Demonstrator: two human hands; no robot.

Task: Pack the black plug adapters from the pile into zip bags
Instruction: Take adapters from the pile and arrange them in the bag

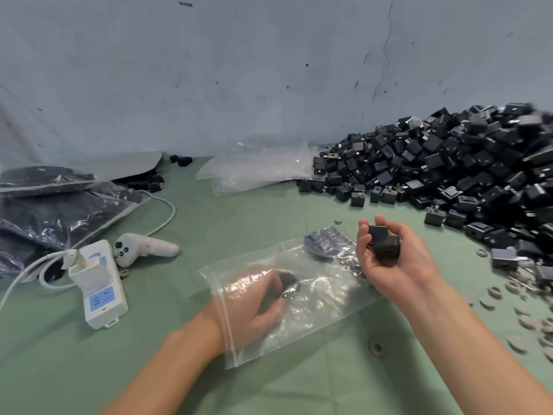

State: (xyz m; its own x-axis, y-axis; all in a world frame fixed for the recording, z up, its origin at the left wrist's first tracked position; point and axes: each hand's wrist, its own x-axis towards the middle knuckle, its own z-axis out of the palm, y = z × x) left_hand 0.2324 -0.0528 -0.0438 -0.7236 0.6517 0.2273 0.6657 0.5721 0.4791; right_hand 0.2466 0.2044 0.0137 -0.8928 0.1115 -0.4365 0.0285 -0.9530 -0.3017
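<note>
Your left hand [254, 310] clamps its fingers on one adapter [287, 284] inside the zip bag [317, 322] near the bench's [209, 211] front edge, and your right hand [398, 268] clasps two adapters [384, 242], so a hasty withdrawal may drag one back out.

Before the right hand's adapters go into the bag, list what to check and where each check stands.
1. Bag mouth open: ok; the left hand is inside the zip bag through it.
2. Left hand free to hold the mouth: not ok; it grips an adapter inside the bag.
3. Right hand loaded: ok; the right hand holds two adapters near the bag's far end.
4. Count already in the bag: cannot tell; glare on the plastic hides it.
5. Supply at hand: ok; the pile lies to the right.
</note>
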